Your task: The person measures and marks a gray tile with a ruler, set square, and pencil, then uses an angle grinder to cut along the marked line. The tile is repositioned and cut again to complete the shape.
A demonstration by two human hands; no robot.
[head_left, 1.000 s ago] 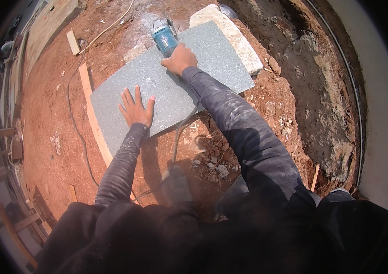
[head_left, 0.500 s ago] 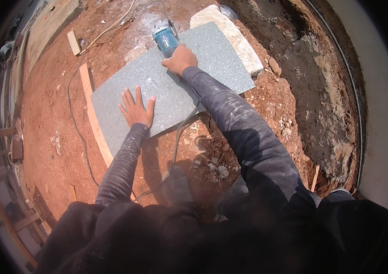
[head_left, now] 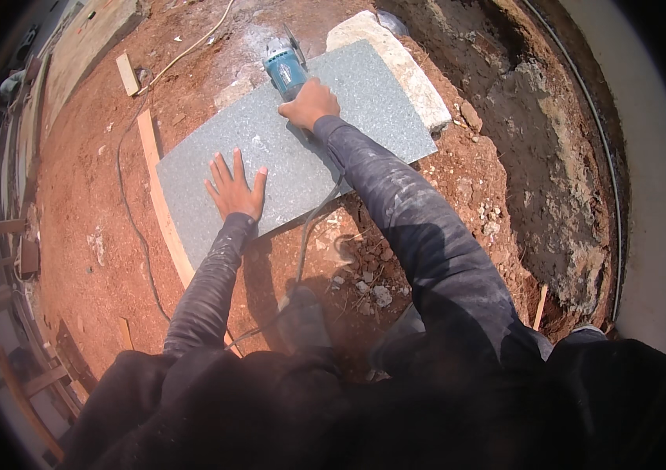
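A grey stone slab point(head_left: 380, 98) lies slantwise over reddish ground in front of me. My left hand point(head_left: 237, 188) rests flat on its left part, fingers spread. My right hand point(head_left: 313, 103) is wrapped round the body of a teal angle grinder point(head_left: 286, 69), whose head reaches the slab's far edge. Pale dust point(head_left: 258, 39) lies about the grinder's head. From the grinder a dark power cord point(head_left: 304, 239) runs back under my right forearm toward my feet. Where the disc meets the stone is hard to make out.
A rough pale stone block point(head_left: 395, 66) sits at the slab's far right side. A wooden board point(head_left: 162, 196) lies along its left end, and a cable point(head_left: 125, 184) winds over the soil. Rubble point(head_left: 372, 290) is near my feet. A trench point(head_left: 552, 157) runs along the right.
Very little differs. The slab's far edge and the grinder appear slightly lower in the view, while both hands keep their places.
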